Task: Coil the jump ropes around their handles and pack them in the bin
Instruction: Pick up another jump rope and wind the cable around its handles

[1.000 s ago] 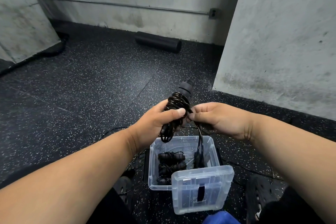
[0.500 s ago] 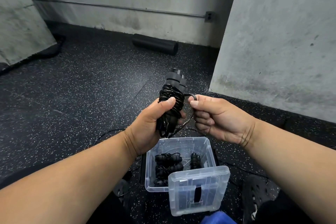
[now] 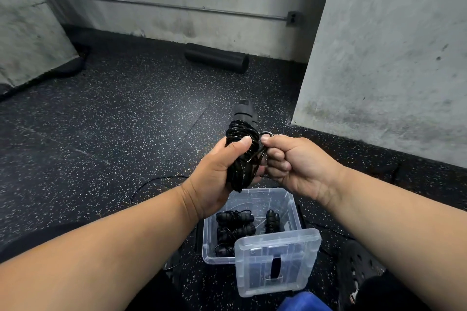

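head | left hand (image 3: 214, 174) grips glossy coiled rope (image 3: 241, 156) | clear plastic bin (image 3: 293, 203)

floor (image 3: 121, 121): black rubber, white-speckled
clear plastic bin (image 3: 209, 242): on floor, near bottom centre
bin lid (image 3: 278, 262): leaning on the bin's near right corner
black foam roller (image 3: 217, 58): on floor by far wall
loose black cord (image 3: 151, 182): on floor left of bin

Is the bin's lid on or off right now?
Off. The clear lid lies tilted across the near corner of the bin, leaving it open with coiled ropes visible inside.
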The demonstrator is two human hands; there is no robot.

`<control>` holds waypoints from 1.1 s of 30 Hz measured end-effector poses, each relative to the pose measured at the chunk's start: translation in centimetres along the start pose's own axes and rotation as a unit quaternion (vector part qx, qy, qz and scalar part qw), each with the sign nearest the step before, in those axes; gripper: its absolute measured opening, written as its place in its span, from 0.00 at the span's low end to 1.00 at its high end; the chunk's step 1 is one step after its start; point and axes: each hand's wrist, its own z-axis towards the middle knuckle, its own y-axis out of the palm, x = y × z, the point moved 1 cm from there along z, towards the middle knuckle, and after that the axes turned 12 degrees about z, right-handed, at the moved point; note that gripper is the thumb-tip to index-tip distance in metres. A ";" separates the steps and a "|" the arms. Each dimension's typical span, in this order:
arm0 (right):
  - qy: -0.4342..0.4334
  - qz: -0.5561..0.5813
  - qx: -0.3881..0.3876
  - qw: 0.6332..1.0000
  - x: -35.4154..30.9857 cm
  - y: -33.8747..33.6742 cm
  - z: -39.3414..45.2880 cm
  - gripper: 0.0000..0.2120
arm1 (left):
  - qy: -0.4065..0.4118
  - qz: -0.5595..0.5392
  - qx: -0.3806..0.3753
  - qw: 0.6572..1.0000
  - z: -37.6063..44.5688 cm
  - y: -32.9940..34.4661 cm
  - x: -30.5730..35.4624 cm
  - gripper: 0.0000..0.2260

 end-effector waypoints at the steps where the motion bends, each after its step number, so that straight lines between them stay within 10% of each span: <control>1: -0.004 -0.011 0.011 1.000 0.2 0.1 0.0 0.13 | -0.002 0.009 -0.005 1.000 0.0 0.0 -0.1 0.28; 14: -0.001 -0.180 0.082 0.980 0.4 -0.3 0.0 0.06 | -0.011 0.031 0.034 0.999 0.4 -0.3 -0.5 0.21; 25: -0.228 -0.439 0.003 0.869 2.9 1.9 -3.9 0.10 | 0.044 -0.052 0.112 0.991 1.5 -0.6 -1.0 0.17; 33: -0.284 -0.429 0.023 0.857 4.6 1.4 -3.2 0.07 | 0.063 -0.039 0.175 0.982 1.8 -0.4 -1.2 0.24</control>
